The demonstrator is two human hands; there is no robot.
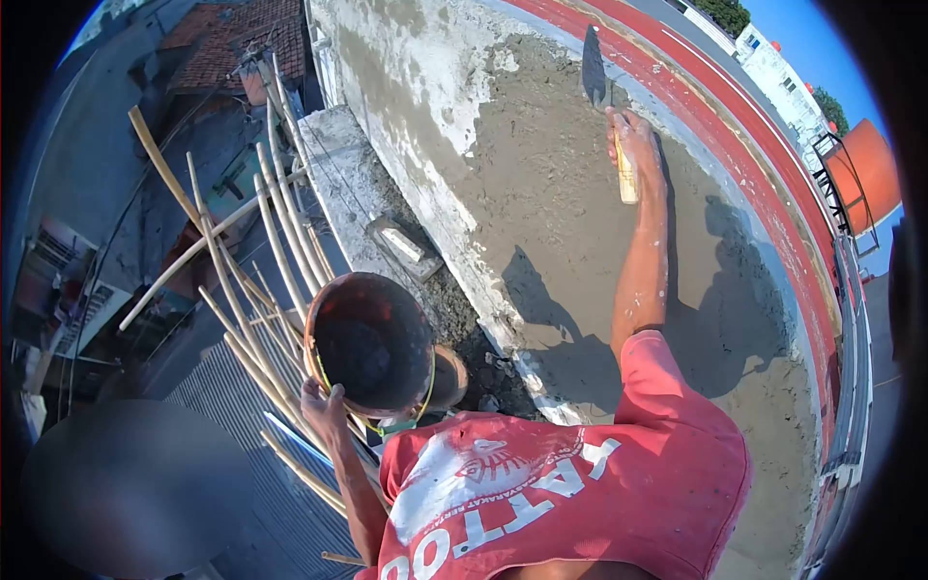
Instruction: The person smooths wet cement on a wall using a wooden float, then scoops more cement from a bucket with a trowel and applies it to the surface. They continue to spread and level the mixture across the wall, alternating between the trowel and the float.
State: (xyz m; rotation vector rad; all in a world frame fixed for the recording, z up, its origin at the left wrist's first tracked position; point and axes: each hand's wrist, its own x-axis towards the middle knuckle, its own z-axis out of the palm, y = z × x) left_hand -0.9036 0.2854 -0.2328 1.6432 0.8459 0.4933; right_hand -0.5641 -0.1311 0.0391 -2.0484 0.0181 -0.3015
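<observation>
My right hand (638, 150) is wrapped round the wooden handle of a trowel (594, 72), at the upper right of the view. The trowel's pointed metal blade lies against or close over the grey mortar (551, 184) on the wall. Lower left, my left hand (324, 406) grips the rim of a dark bucket (372, 348), fingers closed on its near edge. The bucket is tilted with its mouth towards me, and its inside is dark and coated. A yellow handle hangs at its side.
Bamboo poles (275, 237) stand at the left beside a ledge (343, 174) with a small block (401, 244). Another container (448, 379) sits behind the bucket. Corrugated roofing (227, 387) lies below. A red-painted strip (735, 126) runs along the wall's far side, near an orange tank (863, 177).
</observation>
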